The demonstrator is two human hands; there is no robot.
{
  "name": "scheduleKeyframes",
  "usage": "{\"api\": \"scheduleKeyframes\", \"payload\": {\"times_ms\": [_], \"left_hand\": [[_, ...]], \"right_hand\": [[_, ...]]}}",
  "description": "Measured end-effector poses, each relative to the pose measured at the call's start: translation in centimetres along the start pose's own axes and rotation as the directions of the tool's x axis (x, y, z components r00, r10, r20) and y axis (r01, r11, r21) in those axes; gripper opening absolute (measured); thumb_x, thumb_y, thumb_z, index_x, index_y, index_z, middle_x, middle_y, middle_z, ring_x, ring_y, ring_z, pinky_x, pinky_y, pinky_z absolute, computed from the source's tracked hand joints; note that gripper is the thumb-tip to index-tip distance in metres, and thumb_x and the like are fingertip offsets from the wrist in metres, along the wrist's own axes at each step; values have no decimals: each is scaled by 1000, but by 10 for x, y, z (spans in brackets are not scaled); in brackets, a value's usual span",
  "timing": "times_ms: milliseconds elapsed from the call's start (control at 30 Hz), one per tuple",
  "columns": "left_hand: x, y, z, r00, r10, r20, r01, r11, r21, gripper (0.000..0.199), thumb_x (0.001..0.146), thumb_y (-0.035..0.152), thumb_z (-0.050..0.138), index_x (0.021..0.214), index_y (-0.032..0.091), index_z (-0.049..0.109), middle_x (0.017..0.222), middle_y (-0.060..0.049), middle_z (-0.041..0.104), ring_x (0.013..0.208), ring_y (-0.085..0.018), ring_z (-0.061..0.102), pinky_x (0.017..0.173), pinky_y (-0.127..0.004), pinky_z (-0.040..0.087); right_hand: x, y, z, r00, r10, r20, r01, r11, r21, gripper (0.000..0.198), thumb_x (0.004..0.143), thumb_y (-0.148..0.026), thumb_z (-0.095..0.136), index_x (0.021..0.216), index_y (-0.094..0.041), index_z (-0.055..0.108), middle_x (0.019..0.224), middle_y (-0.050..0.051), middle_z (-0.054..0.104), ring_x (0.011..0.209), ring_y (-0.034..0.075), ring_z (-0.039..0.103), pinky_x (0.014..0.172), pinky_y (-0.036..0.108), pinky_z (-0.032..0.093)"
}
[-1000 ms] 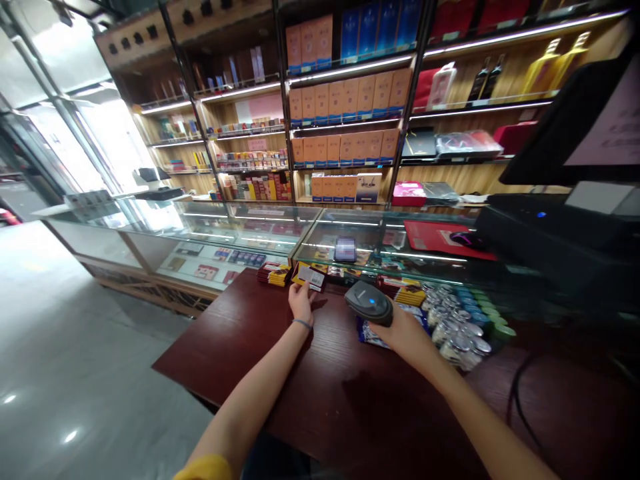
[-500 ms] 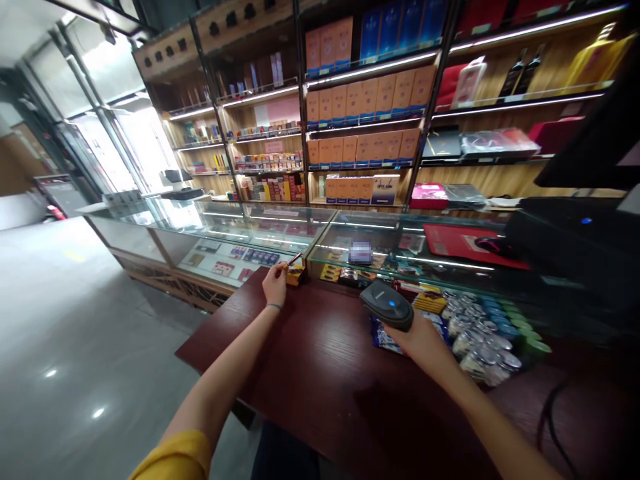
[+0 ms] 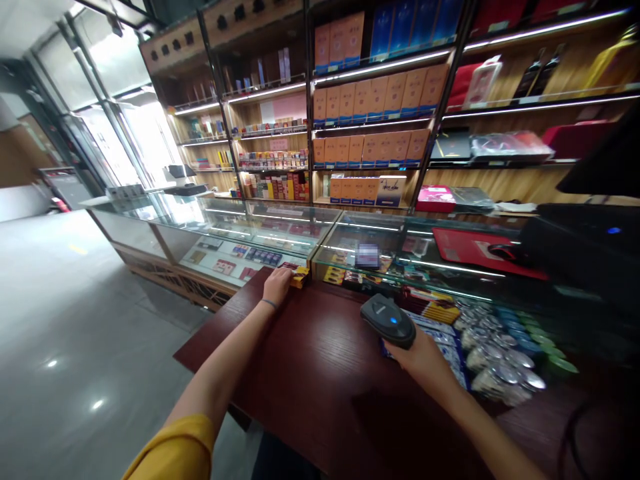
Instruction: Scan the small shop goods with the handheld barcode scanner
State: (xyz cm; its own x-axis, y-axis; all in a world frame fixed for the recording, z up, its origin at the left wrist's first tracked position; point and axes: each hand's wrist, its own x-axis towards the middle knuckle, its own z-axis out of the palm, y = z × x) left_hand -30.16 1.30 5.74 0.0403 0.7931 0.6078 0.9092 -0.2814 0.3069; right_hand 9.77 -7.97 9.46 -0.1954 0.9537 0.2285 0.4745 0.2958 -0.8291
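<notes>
At the far left corner of the dark red wooden table, my left hand (image 3: 278,285) is closed on a thin dark-red packet (image 3: 289,265), mostly covered by the fingers. The packet lies on or right against a small stack of yellow-and-brown packets (image 3: 301,277) beside the glass case. My right hand (image 3: 423,357) grips a black barcode scanner (image 3: 387,320) with a blue light lit on top. The scanner is held above the table, its head toward the left. Under and beside it lie blue-and-white packets (image 3: 450,350), partly hidden by the hand.
A glass display case (image 3: 255,230) borders the table (image 3: 320,353). Lidded jars (image 3: 500,363) and yellow packets (image 3: 440,310) stand on the right. A red mat (image 3: 475,253) lies on the glass near a dark monitor (image 3: 575,233). Shelves of boxes (image 3: 380,97) line the wall.
My left hand has lowered the thin packet from a raised tilt down to the stack of yellow-and-brown packets. The scanner stays in my right hand, nearly in place. The view has shifted slightly.
</notes>
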Motion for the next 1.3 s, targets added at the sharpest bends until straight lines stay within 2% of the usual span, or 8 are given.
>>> {"api": "scheduleKeyframes", "payload": {"times_ms": [300, 400, 733, 867, 1000, 1133, 1200, 1300], "left_hand": [[8, -19, 11, 993, 62, 100, -59, 998, -38, 20, 89, 17, 61, 106, 26, 68, 112, -9, 68, 114, -24, 60, 106, -37, 45], [11, -24, 15, 992, 70, 107, -63, 996, -59, 31, 83, 16, 67, 112, 26, 68, 120, -9, 67, 121, -25, 59, 112, -40, 41], [13, -22, 11, 989, 72, 132, -68, 997, -35, 35, 79, 18, 71, 114, 26, 68, 122, -11, 66, 123, -28, 58, 114, -44, 40], [14, -9, 4, 991, 55, 121, -54, 999, -8, 47, 76, 17, 75, 121, 25, 65, 133, -12, 61, 131, -31, 53, 116, -48, 38], [15, 11, 4, 995, 58, 79, -54, 997, -52, 50, 76, 24, 79, 124, 26, 65, 140, -14, 58, 134, -34, 51, 118, -51, 36], [20, 42, 11, 998, 66, 23, -61, 982, -177, 46, 79, 32, 78, 124, 27, 67, 143, -15, 57, 141, -36, 45, 121, -53, 31], [23, 63, 17, 997, 74, 2, -71, 963, -260, 47, 81, 34, 76, 126, 27, 68, 145, -14, 57, 143, -37, 43, 122, -54, 29], [27, 101, 27, 997, 71, -28, -76, 904, -421, 47, 78, 33, 80, 124, 29, 70, 143, -12, 59, 145, -37, 41, 125, -54, 22]], "right_hand": [[3, 5, -1, 997, 79, -8, -80, 996, -27, 56, 71, -41, 66, 123, -19, 64, 88, 7, 77, 92, 33, 73, 62, 36, 56], [3, 4, -2, 997, 67, -25, -68, 997, -22, 54, 70, -40, 67, 120, -21, 64, 87, 6, 77, 88, 31, 74, 61, 35, 55], [5, 6, -3, 1000, 19, -20, -20, 1000, -23, 44, 73, -39, 66, 113, -22, 67, 87, 6, 77, 91, 32, 74, 66, 37, 56], [7, -5, -14, 998, -27, -54, 26, 1000, -11, 41, 72, -41, 65, 108, -22, 68, 91, 7, 77, 95, 32, 73, 72, 39, 57], [9, -18, -36, 995, -36, -93, 37, 999, 0, 46, 76, -43, 64, 116, -20, 66, 86, 7, 76, 94, 31, 72, 71, 38, 57], [12, -25, -68, 991, -40, -128, 35, 998, -44, 45, 75, -43, 66, 114, -20, 66, 70, 4, 72, 68, 27, 70, 59, 35, 53], [12, -25, -86, 992, 9, -125, -17, 998, -61, 41, 75, -46, 67, 107, -21, 66, 61, 0, 68, 50, 23, 62, 50, 34, 49], [10, -24, -112, 987, 74, -145, -82, 995, -50, 32, 76, -48, 68, 96, -22, 65, 50, -3, 60, 38, 18, 53, 43, 30, 42]]}}
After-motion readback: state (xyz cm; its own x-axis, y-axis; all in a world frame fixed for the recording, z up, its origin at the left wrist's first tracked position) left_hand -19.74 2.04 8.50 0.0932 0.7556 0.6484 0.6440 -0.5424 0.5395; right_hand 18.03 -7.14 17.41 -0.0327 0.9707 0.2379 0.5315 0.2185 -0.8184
